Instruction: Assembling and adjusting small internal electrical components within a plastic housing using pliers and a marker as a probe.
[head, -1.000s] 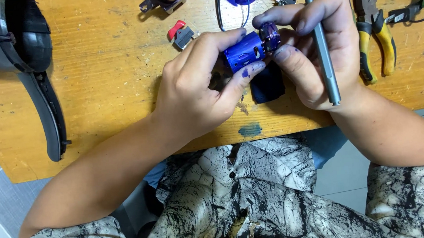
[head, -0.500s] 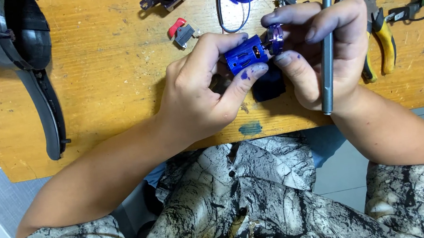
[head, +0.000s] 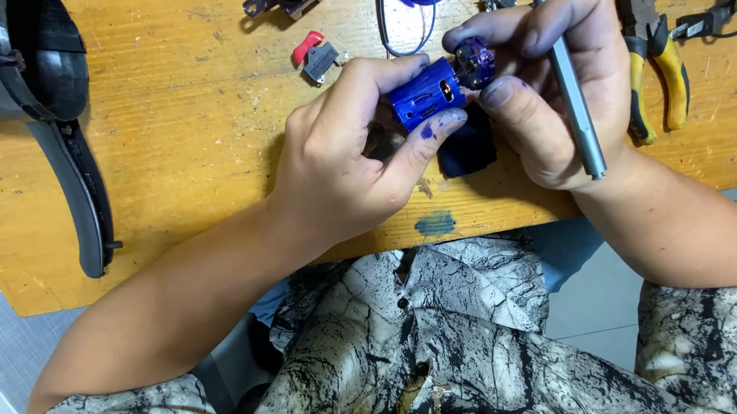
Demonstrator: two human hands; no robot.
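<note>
Left hand (head: pixel 340 162) clamped on blue motor can (head: pixel 427 103); right hand (head: pixel 553 85) pinches its purple end cap (head: pixel 474 62), grey screwdriver (head: pixel 567 75) tucked under fingers, above wooden surface (head: pixel 185 141).

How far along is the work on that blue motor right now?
Done: the blue motor is off the wooden bench, out of any housing. In hand: left hand grips it, right hand pinches the purple end piece, grey screwdriver tucked alongside. Left: loose parts and pliers lie unused.
</note>
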